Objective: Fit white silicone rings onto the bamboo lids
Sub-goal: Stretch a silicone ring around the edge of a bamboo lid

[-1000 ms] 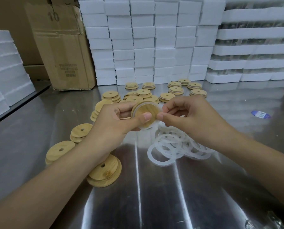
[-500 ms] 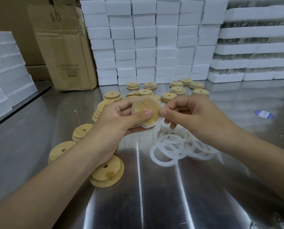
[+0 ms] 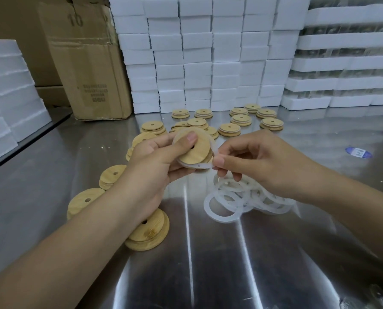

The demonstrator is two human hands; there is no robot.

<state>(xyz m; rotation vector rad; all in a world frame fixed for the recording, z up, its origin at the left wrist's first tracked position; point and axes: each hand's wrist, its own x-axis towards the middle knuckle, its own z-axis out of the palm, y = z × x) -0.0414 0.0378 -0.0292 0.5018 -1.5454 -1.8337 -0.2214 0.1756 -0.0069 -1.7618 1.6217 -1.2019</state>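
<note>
**Ring half-seated on the lid in our hands**

We hold one bamboo lid [image 3: 196, 150] up above the steel table [image 3: 230, 264], tilted, its face with the small hole turned toward us; our left hand [image 3: 154, 161] grips it, thumb flat across the face near the hole and fingers curled behind. A silicone ring [image 3: 199, 167] shows as a white band round the lid's lower and right edge; our right hand [image 3: 252, 161] pinches that band between thumb and forefinger at the lid's right side. Whether the ring sits fully in its groove all round we cannot tell.

We judge the lid light and stiff, safe to clamp by its flat faces; the ring looks soft, stretchy and thin, likely to roll or snap back, so it is best taken at the edge in a fingertip pinch and worked round bit by bit. The spare rings [image 3: 237, 197] lie in a loose tangle just below our right hand; bare lids [image 3: 85, 200] lie by our left forearm, and further lids [image 3: 229, 130] sit in rows farther back.

Against a second ago, the lid has tipped over from nearly face-on; our left thumb has slid from the lid's right rim to its middle; our right thumb has dropped lower along the ring.
</note>
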